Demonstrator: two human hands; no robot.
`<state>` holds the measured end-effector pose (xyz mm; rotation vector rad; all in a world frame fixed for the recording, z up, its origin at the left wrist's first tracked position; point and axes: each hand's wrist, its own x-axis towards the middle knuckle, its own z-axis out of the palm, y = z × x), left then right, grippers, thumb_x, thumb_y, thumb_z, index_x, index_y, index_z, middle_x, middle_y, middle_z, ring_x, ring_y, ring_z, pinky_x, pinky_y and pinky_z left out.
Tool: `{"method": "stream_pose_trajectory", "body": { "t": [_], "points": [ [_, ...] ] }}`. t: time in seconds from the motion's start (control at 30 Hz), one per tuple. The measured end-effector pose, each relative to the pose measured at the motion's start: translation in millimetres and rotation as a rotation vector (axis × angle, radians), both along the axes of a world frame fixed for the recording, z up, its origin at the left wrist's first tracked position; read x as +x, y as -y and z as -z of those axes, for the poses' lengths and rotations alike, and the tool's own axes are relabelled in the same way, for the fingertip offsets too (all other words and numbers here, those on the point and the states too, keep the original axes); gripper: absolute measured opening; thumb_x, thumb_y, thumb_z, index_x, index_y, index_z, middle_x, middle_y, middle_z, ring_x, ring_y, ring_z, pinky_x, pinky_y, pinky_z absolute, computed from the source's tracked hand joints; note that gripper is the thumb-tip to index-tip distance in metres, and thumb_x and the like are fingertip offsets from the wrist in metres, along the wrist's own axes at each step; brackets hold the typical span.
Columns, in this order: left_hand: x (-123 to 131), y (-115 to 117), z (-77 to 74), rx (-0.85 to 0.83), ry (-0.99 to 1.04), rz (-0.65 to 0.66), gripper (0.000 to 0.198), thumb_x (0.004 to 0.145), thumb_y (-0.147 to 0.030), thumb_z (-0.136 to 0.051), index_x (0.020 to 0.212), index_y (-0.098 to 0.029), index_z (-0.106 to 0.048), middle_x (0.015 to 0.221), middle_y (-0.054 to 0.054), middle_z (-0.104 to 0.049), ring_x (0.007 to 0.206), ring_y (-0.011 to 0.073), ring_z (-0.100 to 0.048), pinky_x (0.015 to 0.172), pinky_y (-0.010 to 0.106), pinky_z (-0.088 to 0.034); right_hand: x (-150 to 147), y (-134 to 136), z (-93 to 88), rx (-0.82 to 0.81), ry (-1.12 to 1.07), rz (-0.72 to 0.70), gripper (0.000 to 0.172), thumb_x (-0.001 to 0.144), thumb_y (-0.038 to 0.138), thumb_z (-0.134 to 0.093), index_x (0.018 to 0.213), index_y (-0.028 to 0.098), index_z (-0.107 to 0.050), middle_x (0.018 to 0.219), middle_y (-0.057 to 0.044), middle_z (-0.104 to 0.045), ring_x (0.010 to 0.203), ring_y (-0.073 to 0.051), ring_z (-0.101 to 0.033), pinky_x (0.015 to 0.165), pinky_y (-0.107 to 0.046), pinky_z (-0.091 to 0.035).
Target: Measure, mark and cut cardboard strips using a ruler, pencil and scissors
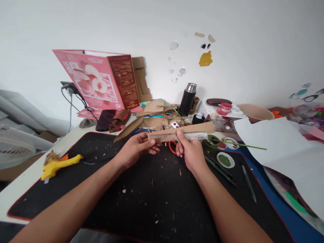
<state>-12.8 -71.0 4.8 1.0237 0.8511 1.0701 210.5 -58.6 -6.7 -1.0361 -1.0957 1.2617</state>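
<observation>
Soft, even light washes the wall [243, 50], dimmer toward the corners. Wide-angle stretch distorts the edges; the fan [16, 150] looks blurry.

White fan [17, 148], left: cut off by edge. Red loop [170, 147]: partly hidden behind right hand [191, 150]. Clear strip [196, 136]: markings too blurred to read. Pink box [96, 82]: fine print illegible. White paper [275, 141], right: cut off.

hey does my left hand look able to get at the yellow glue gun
Probably yes. The yellow glue gun lies uncovered across the black mat edge, nothing bulky between, though your left hand would likely need to release the cardboard strip first.
</observation>
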Motion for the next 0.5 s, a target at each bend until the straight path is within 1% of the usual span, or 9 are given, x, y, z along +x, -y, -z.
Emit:
{"method": "stream_pose_trajectory", "body": {
  "t": [0.07,0.1,0.33,0.5],
  "points": [
    [1.5,0.6,1.1,0.027,-0.040,-0.006,0.046,0.079,-0.049,-0.096,0.095,-0.013,-0.073,0.088,0.012,-0.082,0.069,0.0186,-0.077,0.063,0.027,-0.061,-0.7,1.2,0.2,0.003,0.017,-0.013,0.077,0.086,0.076,-0.079,0.041,0.023,-0.047,0.036,0.000,-0.046,0.035,-0.012,-0.047,0.038,-0.027,-0.030],
    [2.1,1.0,0.8,0.047,-0.055,-0.009,0.046,0.081,-0.051,-0.095,0.092,-0.013,-0.072,0.086,0.011,-0.082,0.067,0.0183,-0.077,0.062,0.027,-0.060,-1.1,2.0,-0.4,0.002,0.019,-0.021,0.077,0.086,0.076,-0.078,0.041,0.023,-0.048,0.036,0.000,-0.047,0.035,-0.012,-0.047,0.038,-0.026,-0.030],
    [3.3,3.2,-5.8,0.129,-0.052,-0.040,0.048,0.083,-0.057,-0.091,0.087,-0.014,-0.072,0.082,0.009,-0.080,0.062,0.0164,-0.073,0.057,0.027,-0.057,-4.0,7.3,-11.5,-0.019,-0.009,-0.107,0.072,0.078,0.080,-0.082,0.047,0.021,-0.057,0.043,-0.001,-0.051,0.038,-0.012,-0.050,0.038,-0.025,-0.030],
    [1.3,2.0,-5.7,0.136,-0.014,-0.090,0.044,0.081,-0.054,-0.092,0.083,-0.015,-0.071,0.077,0.006,-0.076,0.059,0.0137,-0.068,0.053,0.025,-0.052,-4.3,8.2,-11.3,-0.015,0.008,-0.110,0.070,0.080,0.077,-0.083,0.047,0.021,-0.058,0.043,-0.001,-0.052,0.039,-0.012,-0.048,0.039,-0.026,-0.032]
  ]
}}
